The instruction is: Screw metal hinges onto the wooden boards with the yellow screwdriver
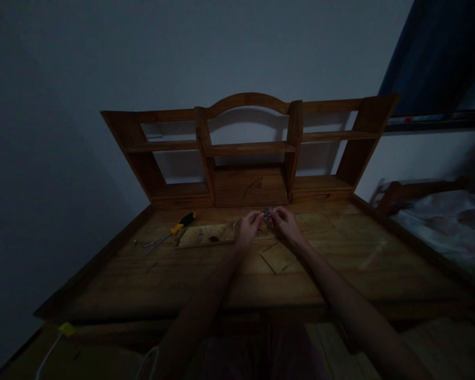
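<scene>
Both your hands meet on a small metal piece above the desk

In the head view, your arms reach forward over a dim wooden desk (340,274), and your 2 hands come together near its back edge. Your left hand (249,227) has its thumb and fingertips pinched nearly together on the small metal piece (266,213), at its left side. Your right hand (285,224) grips the same piece from the right, its thumb and fingertips also drawn close. The piece is shiny, but it is too small and dark for you to make out its exact shape; it sits between your 2 hands, in front of the lower middle panel (233,186) of the wooden shelf unit (248,99).

To the left of your left hand lies a pale board (201,236) with dark stains, flat on the desk. Near the board's left end you have a screwdriver (177,228) with a black and yellow handle, its shaft pointing toward the desk's left front. A thin metal rod (150,244) lies just beside that shaft, and a small screw-like item (134,243) is farther left. Nearer to you than your hands, a squarish flat piece (277,258) rests on the desk, turned cornerwise
</scene>
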The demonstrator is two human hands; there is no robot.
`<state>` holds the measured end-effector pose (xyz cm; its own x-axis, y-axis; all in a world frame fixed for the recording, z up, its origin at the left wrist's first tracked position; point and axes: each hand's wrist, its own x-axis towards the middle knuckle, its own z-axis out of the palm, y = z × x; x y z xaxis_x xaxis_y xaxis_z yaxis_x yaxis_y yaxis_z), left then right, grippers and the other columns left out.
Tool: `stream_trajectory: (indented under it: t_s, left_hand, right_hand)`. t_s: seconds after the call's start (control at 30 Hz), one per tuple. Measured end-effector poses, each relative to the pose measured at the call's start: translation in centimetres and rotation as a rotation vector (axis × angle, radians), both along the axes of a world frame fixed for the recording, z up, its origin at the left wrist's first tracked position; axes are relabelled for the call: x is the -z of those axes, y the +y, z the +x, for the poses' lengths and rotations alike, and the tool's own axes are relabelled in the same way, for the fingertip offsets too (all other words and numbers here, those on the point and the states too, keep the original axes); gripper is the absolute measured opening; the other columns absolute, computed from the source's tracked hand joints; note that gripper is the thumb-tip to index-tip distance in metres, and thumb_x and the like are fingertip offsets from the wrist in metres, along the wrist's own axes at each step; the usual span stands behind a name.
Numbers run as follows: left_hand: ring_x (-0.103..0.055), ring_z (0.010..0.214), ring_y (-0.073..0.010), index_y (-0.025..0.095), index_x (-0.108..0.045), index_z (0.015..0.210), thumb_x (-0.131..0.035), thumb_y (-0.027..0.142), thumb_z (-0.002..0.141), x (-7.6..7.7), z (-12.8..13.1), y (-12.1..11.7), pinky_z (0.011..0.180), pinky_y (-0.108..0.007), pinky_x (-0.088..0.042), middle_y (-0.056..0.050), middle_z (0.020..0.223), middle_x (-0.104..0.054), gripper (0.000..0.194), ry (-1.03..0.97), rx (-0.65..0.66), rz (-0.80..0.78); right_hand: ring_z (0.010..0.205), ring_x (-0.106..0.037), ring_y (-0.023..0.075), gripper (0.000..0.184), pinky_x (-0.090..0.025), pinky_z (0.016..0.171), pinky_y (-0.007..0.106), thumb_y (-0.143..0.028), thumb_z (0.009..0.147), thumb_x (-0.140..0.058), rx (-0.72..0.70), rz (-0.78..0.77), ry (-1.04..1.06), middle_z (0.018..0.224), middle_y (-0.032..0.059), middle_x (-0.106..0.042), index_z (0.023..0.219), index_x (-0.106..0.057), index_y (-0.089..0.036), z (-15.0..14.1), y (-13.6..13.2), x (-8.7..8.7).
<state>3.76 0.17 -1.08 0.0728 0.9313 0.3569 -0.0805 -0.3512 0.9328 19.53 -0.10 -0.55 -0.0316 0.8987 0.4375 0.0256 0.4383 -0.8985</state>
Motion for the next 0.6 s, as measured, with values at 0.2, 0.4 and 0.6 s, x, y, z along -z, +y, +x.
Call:
stream_trajectory:
  t_s: [0.2,0.4,0.6]
  left_hand:
    - [-0.06,0.055,-0.0113,0.016,-0.065,0.089,-0.07,0.059,0.078,0.0,-0.21,0.27,0.043,-0.019,-0.05,0.0,0.068,-0.063,0.044,-0.026,-0.024,-0.016]
    - [-0.05,0.037,-0.0074,0.016,-0.064,0.091,-0.068,0.063,0.078,0.18,-0.47,0.55,0.035,-0.018,-0.037,0.004,0.056,-0.059,0.049,-0.057,-0.01,-0.051]
    - [-0.074,0.076,-0.0195,0.014,-0.069,0.089,-0.077,0.055,0.072,-0.03,-0.39,0.66,0.078,-0.036,-0.061,-0.009,0.089,-0.077,0.045,-0.184,-0.016,-0.018]
  right_hand:
    - [0.054,-0.054,0.0133,0.034,-0.042,0.05,0.024,-0.055,0.081,-0.068,-0.023,-0.026,0.0,0.064,-0.0015,-0.061,0.082,-0.064,-0.021,-0.23,-0.24,-0.11]
    - [0.049,-0.055,0.0129,0.03,-0.04,0.046,0.023,-0.049,0.077,-0.074,-0.054,-0.042,-0.005,0.061,-0.0022,-0.063,0.086,-0.066,-0.022,-0.51,-0.38,-0.1]
    - [0.059,-0.066,0.0153,0.032,-0.053,0.058,0.027,-0.041,0.072,-0.077,-0.07,-0.094,0.118,0.07,-0.001,-0.07,0.095,-0.067,-0.022,-0.46,-0.1,0.05]
